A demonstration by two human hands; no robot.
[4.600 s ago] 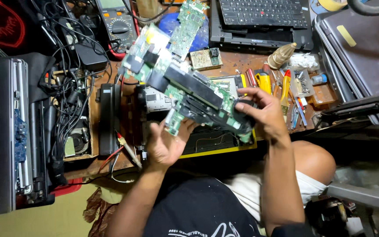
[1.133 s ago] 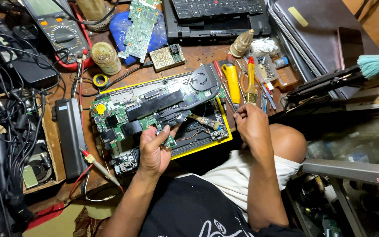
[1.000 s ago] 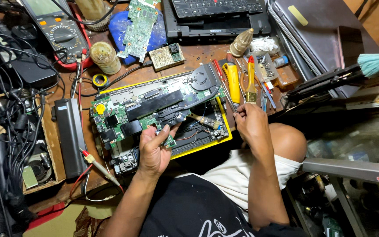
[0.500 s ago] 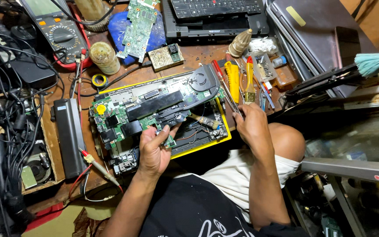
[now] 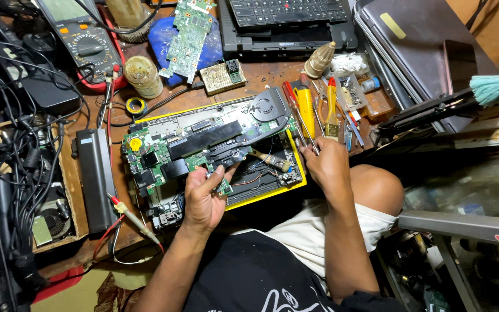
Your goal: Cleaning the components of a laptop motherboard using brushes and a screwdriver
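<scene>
Green laptop motherboard (image 5: 197,144) is lying on the yellow-edged mat (image 5: 272,193), and the left hand (image 5: 203,199) is gripping its near edge. The right hand (image 5: 327,164) is closing half-curled on thin metal tools (image 5: 307,136) beside the red-handled screwdriver (image 5: 290,95), seemingly a tool-picking step.

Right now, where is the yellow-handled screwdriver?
In the head view, the yellow-handled screwdriver lies on the bench right of the motherboard's cooling fan, beside a red-handled screwdriver, just above the right hand.
</scene>
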